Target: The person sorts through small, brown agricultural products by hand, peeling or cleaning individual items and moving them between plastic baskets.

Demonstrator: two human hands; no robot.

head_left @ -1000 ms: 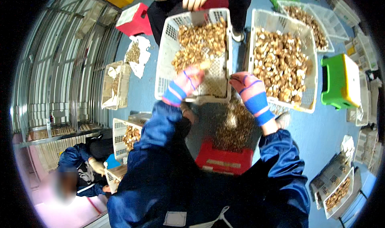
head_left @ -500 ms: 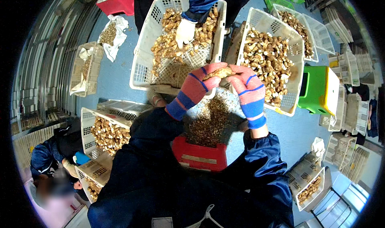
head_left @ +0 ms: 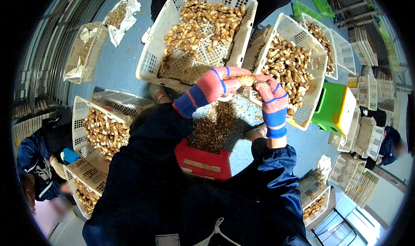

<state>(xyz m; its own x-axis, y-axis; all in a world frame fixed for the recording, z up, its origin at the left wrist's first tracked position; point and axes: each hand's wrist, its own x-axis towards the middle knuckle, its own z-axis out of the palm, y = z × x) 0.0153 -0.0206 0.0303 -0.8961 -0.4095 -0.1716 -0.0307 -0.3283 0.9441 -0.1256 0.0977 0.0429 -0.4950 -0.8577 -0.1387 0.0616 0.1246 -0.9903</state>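
A brown and pale mushroom (head_left: 245, 80) is held up between my two hands, above the gap between two crates. My left hand (head_left: 216, 85), in a pink and blue striped knit glove, grips its left end with fingers stretched along it. My right hand (head_left: 272, 97), gloved the same way, is closed with curled fingers at its right end. Whether a small tool sits in the right fingers I cannot make out. Ahead stands a white plastic crate (head_left: 149, 68) partly filled with mushrooms. Another white crate (head_left: 317, 66), fuller of mushrooms, is to the right.
Brown scraps (head_left: 214, 131) lie on the blue floor below my hands, by a red stool (head_left: 203, 161). A green and yellow stool (head_left: 330, 107) is at right. More mushroom crates (head_left: 80, 125) stand at left, near a person in blue (head_left: 32, 153). White cloth (head_left: 116, 34) lies far left.
The co-worker's white-gloved hand has gone from the crate ahead. My view has shifted slightly. My right fingers have curled more around the mushroom's end, and both hands still hold it.
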